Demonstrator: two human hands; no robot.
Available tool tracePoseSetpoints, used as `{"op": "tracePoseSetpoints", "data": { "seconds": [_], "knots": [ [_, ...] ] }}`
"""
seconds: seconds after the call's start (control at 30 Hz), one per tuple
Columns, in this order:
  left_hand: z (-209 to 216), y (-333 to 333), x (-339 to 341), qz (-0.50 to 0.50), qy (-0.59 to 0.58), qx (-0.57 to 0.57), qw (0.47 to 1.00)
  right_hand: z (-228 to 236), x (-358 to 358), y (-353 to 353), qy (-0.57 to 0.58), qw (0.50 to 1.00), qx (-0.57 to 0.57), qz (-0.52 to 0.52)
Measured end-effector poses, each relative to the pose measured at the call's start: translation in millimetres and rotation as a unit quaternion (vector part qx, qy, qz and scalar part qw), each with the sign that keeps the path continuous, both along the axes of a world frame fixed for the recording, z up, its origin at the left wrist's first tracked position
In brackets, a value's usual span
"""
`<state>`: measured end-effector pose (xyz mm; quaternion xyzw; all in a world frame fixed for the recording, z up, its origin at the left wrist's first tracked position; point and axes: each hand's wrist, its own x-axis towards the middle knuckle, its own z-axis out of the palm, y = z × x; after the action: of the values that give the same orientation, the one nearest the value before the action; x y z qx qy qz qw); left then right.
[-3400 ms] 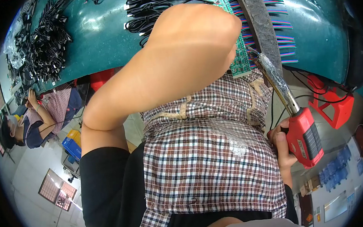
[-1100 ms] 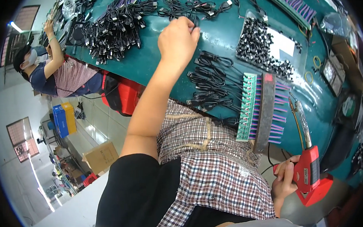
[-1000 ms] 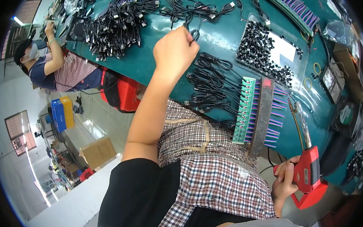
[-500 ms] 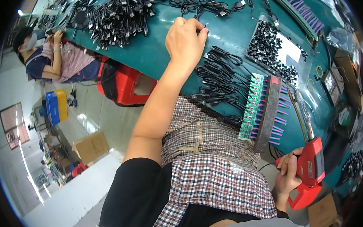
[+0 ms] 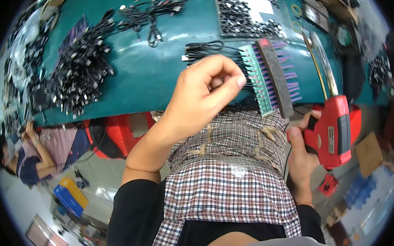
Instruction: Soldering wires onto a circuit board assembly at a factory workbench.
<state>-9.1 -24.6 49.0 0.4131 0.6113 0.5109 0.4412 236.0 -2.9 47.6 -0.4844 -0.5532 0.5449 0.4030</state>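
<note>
Spanning the top is 1 green table point(image 5: 137, 92). The right hand point(image 5: 302, 155) clamps 1 red soldering gun point(image 5: 328, 136); apart, the left hand point(image 5: 200, 90), curled, contents unclear, is just left of 1 dark bar point(image 5: 275, 78) and 1 narrower circuit board point(image 5: 257, 82) at the table's near edge.

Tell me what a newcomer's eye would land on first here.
Probably the red soldering gun in the right hand, at the picture's right. Next, the left hand at centre, near the green circuit board; then the heap of black cables on the left of the green table.
</note>
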Motion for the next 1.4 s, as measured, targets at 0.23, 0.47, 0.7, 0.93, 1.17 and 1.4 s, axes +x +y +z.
{"op": "tracePoseSetpoints", "data": {
  "seconds": [0.23, 0.47, 0.7, 0.93, 1.17, 1.4],
  "knots": [
    [4, -1, 20, -0.189, -0.122, -0.108, 0.968, 6, -24, 3, -0.054, 0.991, 0.066, 0.101],
    [-21, -21, 40, -0.237, -0.020, -0.016, 0.971, -8, -10, -20, 0.058, 0.993, -0.073, 0.075],
    [-33, -35, 70, -0.144, 0.123, 0.083, 0.978, -23, 8, -19, 0.060, 0.993, -0.084, 0.063],
    [-48, -36, 98, -0.041, 0.195, 0.142, 0.970, -46, 27, -18, 0.090, 0.991, -0.083, 0.045],
    [-55, -17, 80, -0.002, 0.347, 0.014, 0.938, -44, 54, -18, 0.070, 0.986, -0.138, 0.056],
    [-56, -7, 75, -0.027, 0.394, -0.054, 0.917, -51, 107, -29, 0.048, 0.984, -0.095, 0.141]
  ]
}}
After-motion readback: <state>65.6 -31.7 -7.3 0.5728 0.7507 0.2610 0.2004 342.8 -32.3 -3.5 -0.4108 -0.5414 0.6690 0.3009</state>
